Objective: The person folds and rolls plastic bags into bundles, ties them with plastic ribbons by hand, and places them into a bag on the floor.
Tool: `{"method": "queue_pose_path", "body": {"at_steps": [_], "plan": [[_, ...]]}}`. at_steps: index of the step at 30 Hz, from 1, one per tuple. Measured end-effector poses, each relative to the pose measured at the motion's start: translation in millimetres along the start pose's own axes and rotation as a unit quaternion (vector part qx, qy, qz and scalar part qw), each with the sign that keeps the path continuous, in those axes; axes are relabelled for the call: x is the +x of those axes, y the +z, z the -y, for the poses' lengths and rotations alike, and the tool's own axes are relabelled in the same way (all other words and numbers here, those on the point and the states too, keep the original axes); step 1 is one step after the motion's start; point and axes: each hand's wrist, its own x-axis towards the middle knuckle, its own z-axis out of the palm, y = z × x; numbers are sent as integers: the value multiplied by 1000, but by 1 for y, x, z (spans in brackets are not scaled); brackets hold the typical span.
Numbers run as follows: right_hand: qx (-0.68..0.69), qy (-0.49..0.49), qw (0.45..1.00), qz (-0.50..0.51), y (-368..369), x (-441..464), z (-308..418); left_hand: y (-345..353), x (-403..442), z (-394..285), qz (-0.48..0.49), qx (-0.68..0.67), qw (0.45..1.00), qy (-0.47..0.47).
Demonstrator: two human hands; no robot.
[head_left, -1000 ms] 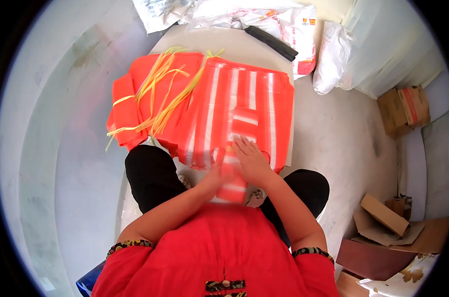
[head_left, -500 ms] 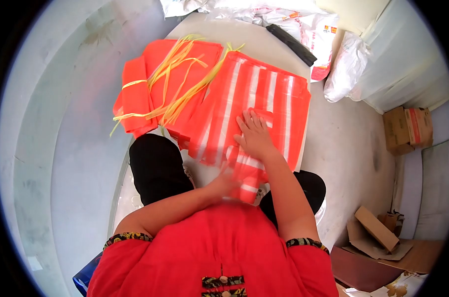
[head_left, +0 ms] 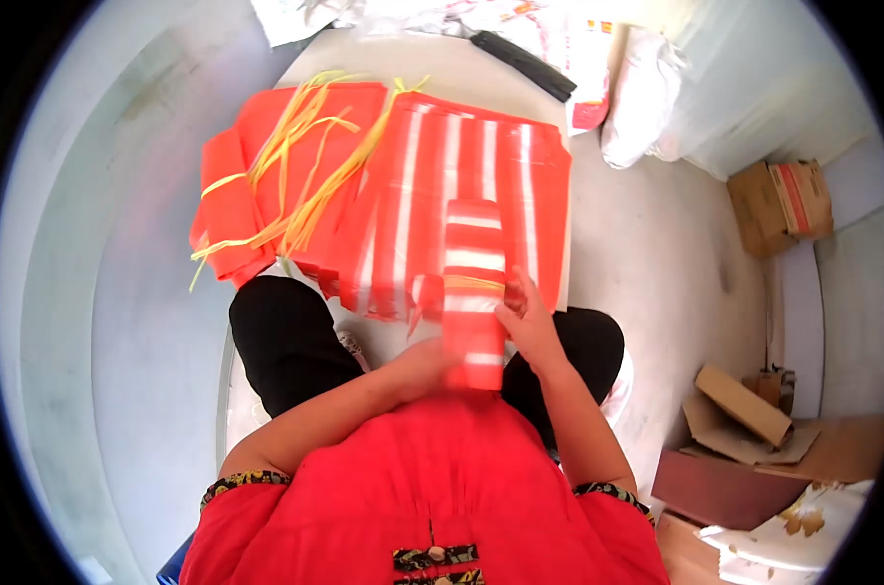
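A folded orange bundle with white stripes stands out in front of my lap, long side pointing away from me. A thin yellow tie crosses its middle. My right hand grips the bundle's right edge with thumb and fingers. At the lower left edge is my left hand, blurred, its fingers hidden by the bundle; it appears to hold it. Beyond lies a stack of flat orange sheets with white stripes. Left of that are plain orange folded pieces, with loose yellow strips across them.
The pale table carries the sheets, with a black rolled item at its far edge. White printed bags sit behind. Cardboard boxes stand at the right, and an opened carton lies lower right.
The bundle has straightened and its yellow tie now shows. My right hand has gone from lying on top to gripping its right side. The view has shifted, moving the surroundings left.
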Motion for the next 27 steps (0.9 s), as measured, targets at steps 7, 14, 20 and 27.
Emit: {"method": "queue_pose_path", "body": {"at_steps": [7, 14, 20, 27], "plan": [[18, -70, 997, 25, 8, -26, -46, 44, -15, -38, 13, 35, 989, -143], [152, -70, 983, -71, -60, -80, 6, 68, -13, -61, 113, 76, 970, -202], [192, -114, 947, -232, -179, -152, -44, 88, -6, -74, 40, 112, 966, -228], [86, 113, 918, -370, -194, -209, -222, 80, 3, -63, -13, 79, 964, -253]]}}
